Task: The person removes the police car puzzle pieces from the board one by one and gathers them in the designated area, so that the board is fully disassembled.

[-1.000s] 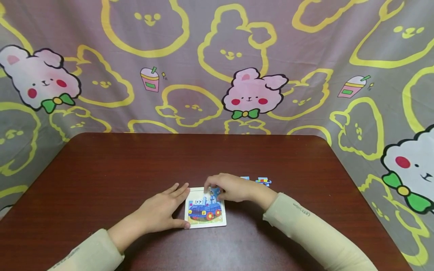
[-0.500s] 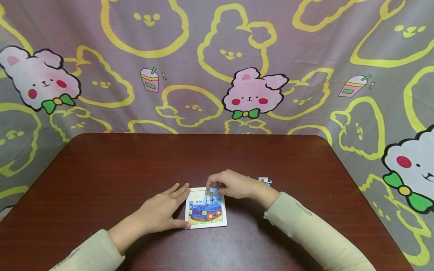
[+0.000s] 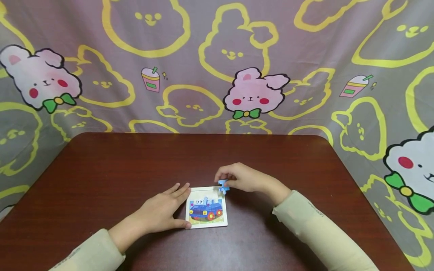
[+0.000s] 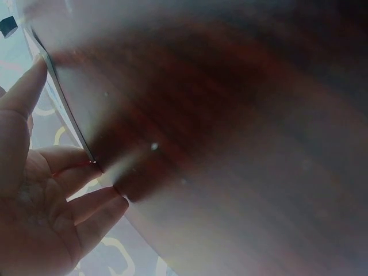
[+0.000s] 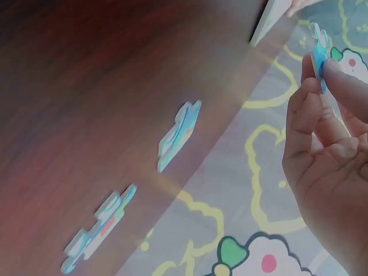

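A white-rimmed puzzle tray [image 3: 208, 226] lies flat on the table, its assembled pieces forming a blue vehicle with red and yellow wheels. Pale backing shows along the top of the tray. Between thumb and fingers, my right hand [image 3: 245, 180] pinches a light blue puzzle piece [image 3: 222, 183] above the tray's upper right corner. My left hand [image 3: 157, 211] rests along the tray's left side, fingers spread at the upper corner and thumb at the lower one. The left wrist view shows that hand's fingertips [image 4: 119, 198] at the tabletop.
Two loose puzzle pieces, one nearer the tray [image 5: 180, 136] and one farther off [image 5: 100, 229], lie on the table in the right wrist view; my right hand and forearm hide them in the head view. A patterned curtain [image 3: 190, 67] hangs behind the dark wooden table [image 3: 135, 158].
My right hand has lifted the blue piece out of the tray's upper right area and moved it up and rightward. The left hand has stayed put.
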A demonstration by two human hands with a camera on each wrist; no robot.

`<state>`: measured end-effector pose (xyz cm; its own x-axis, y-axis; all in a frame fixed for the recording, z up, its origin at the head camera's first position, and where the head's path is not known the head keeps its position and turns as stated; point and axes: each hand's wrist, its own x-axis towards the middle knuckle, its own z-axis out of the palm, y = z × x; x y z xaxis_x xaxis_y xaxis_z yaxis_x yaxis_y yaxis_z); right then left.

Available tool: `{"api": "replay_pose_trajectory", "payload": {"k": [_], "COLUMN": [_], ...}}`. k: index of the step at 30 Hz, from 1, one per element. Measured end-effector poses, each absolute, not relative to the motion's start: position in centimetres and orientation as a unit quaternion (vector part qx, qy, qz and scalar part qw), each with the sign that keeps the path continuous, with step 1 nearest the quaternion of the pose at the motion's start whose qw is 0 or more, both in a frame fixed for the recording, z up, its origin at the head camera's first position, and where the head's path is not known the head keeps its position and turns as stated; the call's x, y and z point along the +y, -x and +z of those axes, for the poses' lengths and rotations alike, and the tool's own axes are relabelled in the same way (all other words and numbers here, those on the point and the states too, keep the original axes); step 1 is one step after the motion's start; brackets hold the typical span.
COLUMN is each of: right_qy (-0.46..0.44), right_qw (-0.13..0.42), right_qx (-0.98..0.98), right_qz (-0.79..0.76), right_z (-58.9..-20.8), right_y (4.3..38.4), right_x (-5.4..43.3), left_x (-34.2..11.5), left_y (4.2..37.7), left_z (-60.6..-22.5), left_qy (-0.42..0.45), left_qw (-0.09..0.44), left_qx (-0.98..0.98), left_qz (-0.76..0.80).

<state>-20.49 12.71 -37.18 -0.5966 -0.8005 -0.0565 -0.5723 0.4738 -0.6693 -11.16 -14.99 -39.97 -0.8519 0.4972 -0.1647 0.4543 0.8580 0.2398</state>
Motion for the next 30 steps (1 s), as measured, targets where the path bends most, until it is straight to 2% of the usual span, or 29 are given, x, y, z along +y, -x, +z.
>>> {"api": "replay_pose_trajectory", "payload": {"k": [30], "right_qy": [0.366], "right_qw": [0.168], "right_qx": [0.858], "right_qz": [-0.319], "right_z": [-38.2], "right_y": [20.5], "right_x": [18.8], "left_x": [-15.0], "left_y": [11.1], "left_z": [-39.9], "left_qy": [-0.257], "left_qw": [0.102], "left_qx": [0.956], "left_qz": [0.095]}}
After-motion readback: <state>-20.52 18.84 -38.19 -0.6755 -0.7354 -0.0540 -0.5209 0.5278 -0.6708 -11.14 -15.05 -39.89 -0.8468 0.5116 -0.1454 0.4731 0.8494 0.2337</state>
